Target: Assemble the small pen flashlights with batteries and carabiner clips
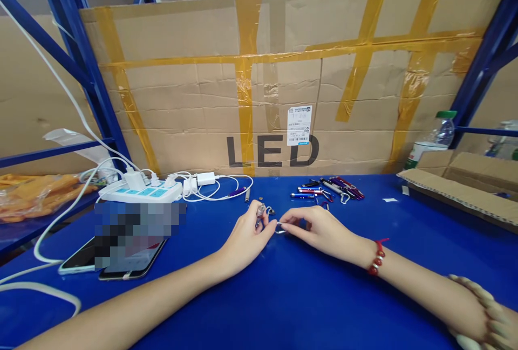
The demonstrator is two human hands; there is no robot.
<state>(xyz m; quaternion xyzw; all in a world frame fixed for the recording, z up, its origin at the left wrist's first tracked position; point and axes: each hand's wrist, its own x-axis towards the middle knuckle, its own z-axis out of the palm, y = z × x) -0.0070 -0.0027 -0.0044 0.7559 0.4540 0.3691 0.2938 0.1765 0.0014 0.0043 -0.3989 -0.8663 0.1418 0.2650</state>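
Observation:
My left hand [249, 237] is closed, its fingers curled around a small silver metal piece [261, 211] whose exact kind is partly hidden. Between the two hands is a small silver carabiner clip [280, 230], pinched between the thumb and finger of my right hand [324, 231]. My left thumb tip is at the clip's left end. Just beyond the fingers lie a small metal part [271, 211] and a tiny round piece [260, 198]. Further back rests a pile of small coloured metal penlights [343, 187], several with clips; a blue one [303, 196] lies at its left.
A white power strip [141, 191] with plugs and cables stands at back left, behind two phones [133, 266]. An open cardboard box [457, 191] and a bottle [435, 137] are at right. A large cardboard sheet [194, 96] walls the blue table's [283, 301] back.

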